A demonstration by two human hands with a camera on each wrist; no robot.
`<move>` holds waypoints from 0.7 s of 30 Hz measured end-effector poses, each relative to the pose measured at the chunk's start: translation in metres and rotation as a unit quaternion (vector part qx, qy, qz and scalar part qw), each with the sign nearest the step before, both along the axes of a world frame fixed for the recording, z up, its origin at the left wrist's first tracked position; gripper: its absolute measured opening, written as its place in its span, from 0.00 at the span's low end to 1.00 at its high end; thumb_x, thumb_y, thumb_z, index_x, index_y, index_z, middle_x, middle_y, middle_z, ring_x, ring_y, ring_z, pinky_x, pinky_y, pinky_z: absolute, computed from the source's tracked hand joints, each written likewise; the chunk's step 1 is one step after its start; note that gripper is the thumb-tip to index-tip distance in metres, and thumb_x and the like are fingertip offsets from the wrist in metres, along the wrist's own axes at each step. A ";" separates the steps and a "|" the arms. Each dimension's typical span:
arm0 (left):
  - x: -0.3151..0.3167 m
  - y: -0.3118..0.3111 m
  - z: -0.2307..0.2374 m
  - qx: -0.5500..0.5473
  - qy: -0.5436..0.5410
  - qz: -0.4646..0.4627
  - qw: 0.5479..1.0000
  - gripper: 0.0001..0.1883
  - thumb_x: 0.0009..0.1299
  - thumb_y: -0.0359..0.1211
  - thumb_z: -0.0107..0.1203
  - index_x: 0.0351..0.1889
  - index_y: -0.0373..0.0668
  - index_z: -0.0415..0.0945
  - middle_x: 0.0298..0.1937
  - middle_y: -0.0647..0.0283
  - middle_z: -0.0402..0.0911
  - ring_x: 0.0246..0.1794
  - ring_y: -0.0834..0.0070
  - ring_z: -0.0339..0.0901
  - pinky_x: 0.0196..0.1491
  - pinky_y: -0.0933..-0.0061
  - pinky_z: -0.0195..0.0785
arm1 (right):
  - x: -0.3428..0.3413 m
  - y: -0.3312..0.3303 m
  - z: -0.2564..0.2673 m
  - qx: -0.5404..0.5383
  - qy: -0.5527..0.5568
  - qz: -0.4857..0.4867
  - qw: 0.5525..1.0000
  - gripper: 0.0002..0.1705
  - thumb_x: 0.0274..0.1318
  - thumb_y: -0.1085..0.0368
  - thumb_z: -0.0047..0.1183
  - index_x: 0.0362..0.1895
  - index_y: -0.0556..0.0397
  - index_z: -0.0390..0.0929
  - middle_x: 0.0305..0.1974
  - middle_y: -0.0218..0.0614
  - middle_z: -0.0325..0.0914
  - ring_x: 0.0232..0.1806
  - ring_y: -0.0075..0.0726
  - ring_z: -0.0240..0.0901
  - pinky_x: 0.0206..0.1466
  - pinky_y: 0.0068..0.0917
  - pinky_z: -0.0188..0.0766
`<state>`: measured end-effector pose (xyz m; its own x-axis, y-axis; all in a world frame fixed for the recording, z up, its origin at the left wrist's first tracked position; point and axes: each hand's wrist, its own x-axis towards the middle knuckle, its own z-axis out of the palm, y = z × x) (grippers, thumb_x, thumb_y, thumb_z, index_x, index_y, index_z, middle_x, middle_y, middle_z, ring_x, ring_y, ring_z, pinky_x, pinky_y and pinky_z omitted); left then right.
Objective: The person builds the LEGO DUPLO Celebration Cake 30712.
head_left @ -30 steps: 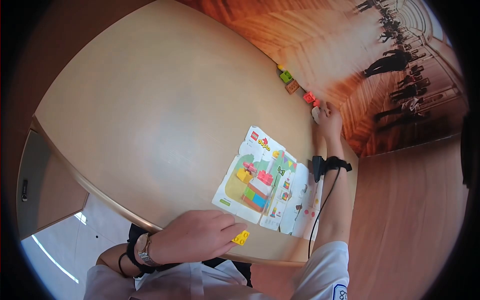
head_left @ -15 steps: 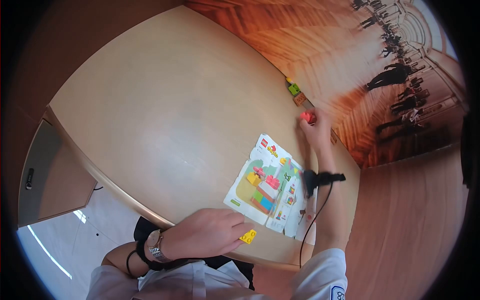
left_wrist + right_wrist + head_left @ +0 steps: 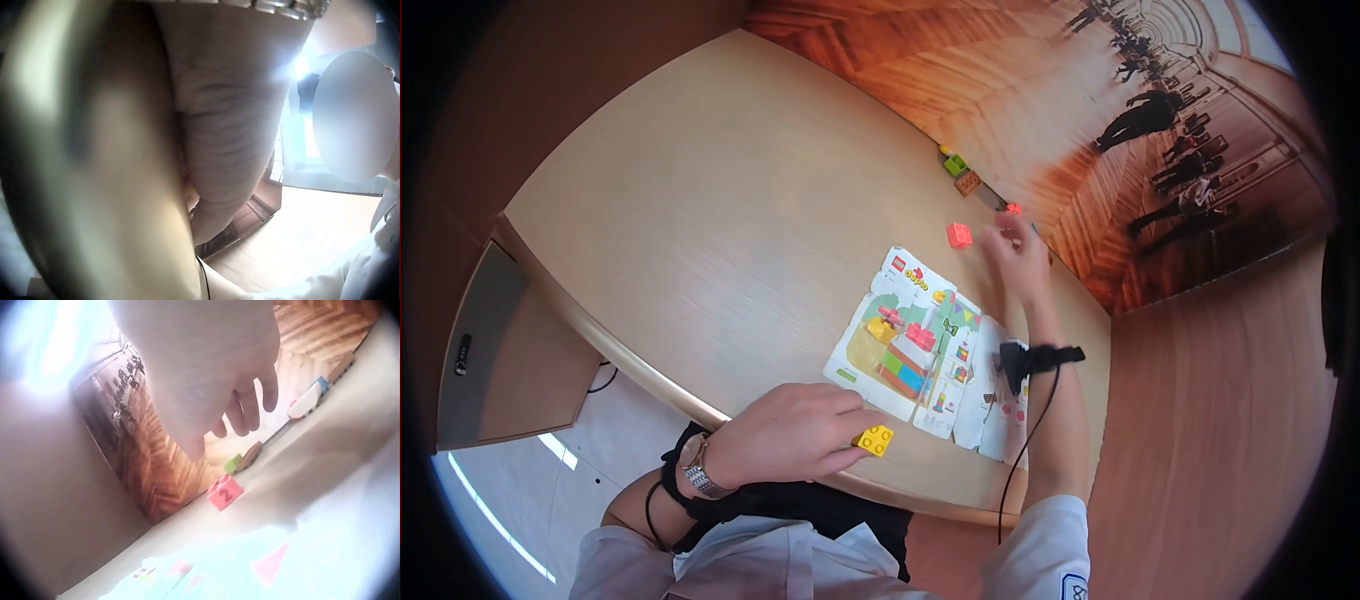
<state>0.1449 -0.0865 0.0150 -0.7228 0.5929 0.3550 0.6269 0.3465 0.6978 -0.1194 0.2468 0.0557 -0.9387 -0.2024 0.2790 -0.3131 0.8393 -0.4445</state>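
Observation:
In the head view my left hand (image 3: pixel 785 432) pinches a yellow toy building brick (image 3: pixel 873 441) between thumb and fingers at the table's near edge. The left wrist view shows mostly the heel of that hand, with the brick hidden. My right hand (image 3: pixel 1019 262) is over the far right part of the table, its fingers loosely bent with nothing held. Left of it, a red brick (image 3: pixel 959 236) stands on the table; the right wrist view shows a 2 on this red brick (image 3: pixel 225 492). Just past the fingertips lies a small red piece (image 3: pixel 1013 208).
A printed building leaflet (image 3: pixel 878 350) lies unfolded between the hands. Along the back panel stand a green brick (image 3: pixel 955 165), a brown brick (image 3: pixel 968 183) and, in the right wrist view, a white piece (image 3: pixel 305 403) and a blue brick (image 3: pixel 322 384). A cable (image 3: pixel 1025 450) hangs from the right wrist.
My right hand has picked up the red brick from the back row, set it down nearer the leaflet, and let go. The left hand keeps its hold on the yellow brick.

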 end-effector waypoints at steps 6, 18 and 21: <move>0.001 0.001 0.006 -0.004 -0.024 -0.001 1.000 0.18 0.72 0.38 0.66 0.58 0.44 0.82 0.39 0.61 0.82 0.43 0.61 0.84 0.45 0.60 0.78 | -0.100 0.051 -0.025 0.137 0.019 -0.126 0.982 0.36 0.65 0.47 0.65 0.73 0.50 0.77 0.65 0.49 0.84 0.67 0.54 0.80 0.71 0.45 0.75; 0.002 0.002 0.006 -0.013 -0.015 0.012 1.000 0.19 0.72 0.40 0.67 0.58 0.46 0.83 0.38 0.63 0.82 0.42 0.63 0.84 0.43 0.61 0.78 | -0.056 0.020 -0.024 0.224 0.094 -0.096 0.965 0.17 0.71 0.52 0.62 0.57 0.41 0.91 0.44 0.38 0.92 0.52 0.46 0.88 0.70 0.57 0.69; 0.003 0.003 0.008 -0.013 -0.002 0.017 1.000 0.18 0.72 0.40 0.67 0.57 0.46 0.83 0.37 0.63 0.82 0.41 0.63 0.84 0.43 0.61 0.78 | 0.011 -0.005 -0.002 -0.082 0.030 -0.003 0.996 0.19 0.69 0.58 0.66 0.61 0.47 0.89 0.43 0.40 0.91 0.43 0.35 0.87 0.58 0.38 0.80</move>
